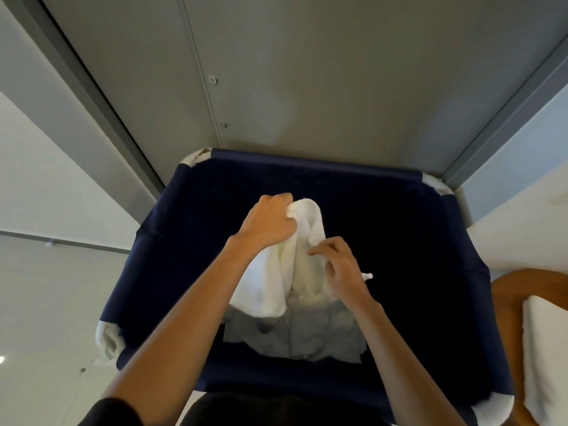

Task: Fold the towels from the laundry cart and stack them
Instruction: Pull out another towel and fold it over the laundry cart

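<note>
A white towel (276,272) hangs bunched over the open navy laundry cart (310,166). My left hand (269,221) grips its top fold in a fist and holds it up. Just to the right and lower, my right hand (341,267) pinches the towel's edge between thumb and fingers. A small white corner sticks out right of that hand. Deep in the cart, below the held towel, lie more pale crumpled towels (307,336) in shadow.
The cart stands against a grey wall panel (307,72). A wooden surface (504,299) at the right edge carries a white folded towel (544,355). Pale floor (46,302) lies to the left. White padded corners mark the cart's frame.
</note>
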The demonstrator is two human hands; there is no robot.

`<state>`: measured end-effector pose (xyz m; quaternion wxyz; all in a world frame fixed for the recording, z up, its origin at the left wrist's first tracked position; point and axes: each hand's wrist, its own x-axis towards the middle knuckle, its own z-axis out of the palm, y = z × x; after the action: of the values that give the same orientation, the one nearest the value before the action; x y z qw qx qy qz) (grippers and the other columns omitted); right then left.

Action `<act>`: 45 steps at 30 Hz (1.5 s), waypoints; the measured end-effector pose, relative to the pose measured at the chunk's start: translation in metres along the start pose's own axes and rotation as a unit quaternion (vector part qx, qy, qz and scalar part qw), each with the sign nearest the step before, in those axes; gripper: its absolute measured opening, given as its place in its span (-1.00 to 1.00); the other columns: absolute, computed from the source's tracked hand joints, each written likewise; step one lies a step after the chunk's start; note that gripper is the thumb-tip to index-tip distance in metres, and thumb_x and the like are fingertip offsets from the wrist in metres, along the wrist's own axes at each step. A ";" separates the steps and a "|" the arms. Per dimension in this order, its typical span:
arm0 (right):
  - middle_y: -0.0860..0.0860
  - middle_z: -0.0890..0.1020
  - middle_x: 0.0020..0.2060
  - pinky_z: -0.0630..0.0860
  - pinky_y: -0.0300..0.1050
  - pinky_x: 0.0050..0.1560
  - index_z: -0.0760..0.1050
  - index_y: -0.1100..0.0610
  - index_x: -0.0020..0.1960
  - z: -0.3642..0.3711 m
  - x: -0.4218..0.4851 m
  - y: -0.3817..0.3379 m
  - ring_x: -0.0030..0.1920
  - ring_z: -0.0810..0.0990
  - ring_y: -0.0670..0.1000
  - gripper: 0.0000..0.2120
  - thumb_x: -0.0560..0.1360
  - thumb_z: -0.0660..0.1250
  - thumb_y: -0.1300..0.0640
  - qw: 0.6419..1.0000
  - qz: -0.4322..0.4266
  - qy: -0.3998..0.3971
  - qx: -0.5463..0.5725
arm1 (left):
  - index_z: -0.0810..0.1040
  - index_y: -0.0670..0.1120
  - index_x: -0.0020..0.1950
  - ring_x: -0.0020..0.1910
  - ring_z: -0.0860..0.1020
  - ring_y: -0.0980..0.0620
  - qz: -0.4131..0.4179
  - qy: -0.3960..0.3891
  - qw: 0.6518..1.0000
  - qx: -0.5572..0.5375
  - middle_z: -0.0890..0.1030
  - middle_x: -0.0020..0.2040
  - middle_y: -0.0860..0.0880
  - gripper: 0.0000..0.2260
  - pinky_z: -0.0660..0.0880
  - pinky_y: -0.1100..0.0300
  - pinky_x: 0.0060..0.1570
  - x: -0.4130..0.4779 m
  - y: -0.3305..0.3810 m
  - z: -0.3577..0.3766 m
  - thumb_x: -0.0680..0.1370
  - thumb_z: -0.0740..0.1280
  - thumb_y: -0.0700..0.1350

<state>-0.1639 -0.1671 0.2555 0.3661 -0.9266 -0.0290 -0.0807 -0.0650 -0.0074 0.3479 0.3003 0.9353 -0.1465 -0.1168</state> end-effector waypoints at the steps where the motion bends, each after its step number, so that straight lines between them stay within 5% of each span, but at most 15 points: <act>1: -0.02 0.46 0.00 0.42 -0.36 0.05 0.60 0.19 0.12 0.004 0.001 -0.005 0.01 0.47 -0.03 -0.58 0.45 0.13 0.52 1.000 0.015 -0.006 0.003 | 0.38 -0.22 -0.20 -0.37 0.33 -0.05 0.003 -0.002 1.000 -0.006 0.43 -0.31 -0.12 -0.95 0.29 0.08 -0.37 -0.001 0.001 0.000 0.40 0.24 -0.32; 6: -0.03 0.41 0.09 0.40 -0.25 -0.07 0.48 0.17 0.21 0.016 0.011 -0.028 0.02 0.50 -0.02 -0.75 0.56 0.23 0.14 0.990 0.139 0.005 0.017 | 0.23 -0.13 -0.31 -0.37 0.23 -0.05 -0.001 -0.025 0.998 -0.051 0.31 -0.36 -0.08 -0.82 0.22 0.08 -0.35 -0.003 0.002 0.001 0.43 0.20 -0.26; 14: -0.09 0.34 0.02 0.41 -0.21 -0.16 0.43 0.12 0.24 0.017 0.016 -0.036 -0.07 0.47 -0.06 -0.59 0.54 0.22 -0.14 0.973 0.230 0.021 -0.014 | 0.32 -0.15 -0.29 -0.34 0.28 -0.05 0.010 -0.099 0.988 -0.118 0.35 -0.34 -0.10 -0.86 0.25 0.07 -0.31 -0.007 0.001 0.006 0.46 0.16 -0.28; 19: 0.00 0.38 0.00 0.39 -0.20 -0.22 0.44 0.18 0.10 0.023 0.015 -0.027 -0.02 0.49 0.05 -0.82 0.56 0.17 0.13 0.972 0.222 0.025 -0.080 | 0.25 -0.14 -0.33 -0.37 0.27 -0.02 0.027 -0.116 0.986 -0.119 0.33 -0.37 -0.07 -0.80 0.23 0.12 -0.37 -0.010 0.012 0.010 0.48 0.17 -0.30; 23: 0.00 0.41 -0.05 0.46 -0.14 -0.17 0.51 0.21 0.03 0.021 0.006 -0.007 -0.02 0.49 0.05 -0.82 0.49 0.18 0.26 0.964 0.236 -0.007 -0.122 | 0.24 -0.14 -0.33 -0.36 0.25 -0.03 0.031 -0.089 0.987 -0.132 0.31 -0.36 -0.09 -0.80 0.20 0.09 -0.37 -0.009 0.005 0.001 0.46 0.17 -0.30; 26: -0.02 0.38 -0.13 0.34 -0.16 -0.24 0.54 0.24 0.01 0.017 -0.003 0.008 -0.06 0.50 0.07 -0.81 0.48 0.18 0.29 0.963 0.232 -0.036 -0.134 | 0.25 -0.14 -0.33 -0.36 0.27 -0.04 0.021 -0.067 0.991 -0.117 0.33 -0.36 -0.08 -0.81 0.23 0.10 -0.35 -0.006 -0.006 -0.007 0.46 0.19 -0.28; 29: 0.05 0.48 -0.11 0.42 -0.09 -0.19 0.56 0.23 0.03 0.006 -0.006 0.021 -0.07 0.54 0.13 -0.78 0.46 0.20 0.32 0.968 0.214 -0.004 -0.127 | 0.29 -0.12 -0.34 -0.39 0.32 -0.02 0.015 -0.047 0.998 -0.043 0.39 -0.37 -0.05 -0.80 0.27 0.09 -0.36 -0.004 -0.020 -0.013 0.46 0.21 -0.24; 32: -0.02 0.50 -0.14 0.36 -0.43 -0.20 0.58 0.24 -0.01 -0.010 -0.003 0.027 -0.15 0.53 0.00 -0.80 0.47 0.23 0.39 0.980 0.184 0.031 -0.067 | 0.37 -0.10 -0.27 -0.39 0.38 0.01 -0.033 -0.027 0.996 0.076 0.45 -0.32 -0.04 -0.86 0.30 0.16 -0.40 -0.005 -0.035 -0.019 0.49 0.24 -0.22; 35: -0.10 0.49 -0.18 0.33 -0.54 -0.18 0.59 0.22 -0.08 -0.018 0.002 0.018 -0.20 0.50 -0.12 -0.82 0.46 0.27 0.42 0.991 0.126 0.032 -0.018 | 0.42 -0.13 -0.08 -0.24 0.49 -0.06 -0.084 -0.030 0.980 0.178 0.50 -0.16 -0.06 -0.95 0.38 0.14 -0.31 -0.009 -0.040 -0.015 0.49 0.26 -0.23; 37: -0.12 0.51 -0.18 0.33 -0.54 -0.16 0.60 0.19 -0.09 -0.018 0.005 0.007 -0.18 0.51 -0.19 -0.80 0.46 0.26 0.42 0.996 0.093 0.008 0.015 | 0.39 -0.12 0.00 -0.09 0.52 -0.09 -0.064 -0.046 0.987 0.141 0.47 -0.06 -0.06 -0.85 0.40 0.10 -0.22 -0.011 -0.037 -0.004 0.47 0.27 -0.25; 40: -0.14 0.51 -0.17 0.37 -0.48 -0.10 0.63 0.17 -0.10 -0.012 0.010 -0.013 -0.14 0.53 -0.23 -0.73 0.46 0.24 0.46 0.995 0.055 -0.041 0.076 | 0.40 -0.04 0.17 0.12 0.48 0.03 0.033 -0.168 0.985 -0.018 0.44 0.12 0.01 -0.65 0.45 0.16 0.05 -0.016 -0.023 0.021 0.42 0.37 -0.21; 42: -0.16 0.52 -0.16 0.41 -0.44 -0.09 0.64 0.16 -0.13 -0.007 0.010 -0.025 -0.13 0.55 -0.24 -0.71 0.47 0.23 0.47 0.990 0.056 -0.058 0.116 | 0.42 -0.04 0.10 0.05 0.50 0.01 0.049 -0.238 0.970 -0.018 0.47 0.04 0.02 -0.70 0.48 0.13 0.01 -0.020 -0.017 0.036 0.42 0.39 -0.20; 45: -0.15 0.57 -0.14 0.47 -0.40 -0.05 0.65 0.10 -0.16 -0.007 0.007 -0.030 -0.06 0.58 -0.24 -0.67 0.50 0.24 0.45 0.985 0.061 -0.037 0.160 | 0.37 -0.04 -0.20 -0.17 0.53 -0.05 0.050 -0.215 0.975 0.018 0.48 -0.20 0.01 -0.84 0.48 0.10 -0.20 -0.019 -0.015 0.049 0.43 0.32 -0.25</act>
<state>-0.1614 -0.1495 0.2818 0.5127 -0.8584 0.0012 -0.0185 -0.0948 -0.0150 0.3029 0.2499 0.8850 -0.2564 -0.2975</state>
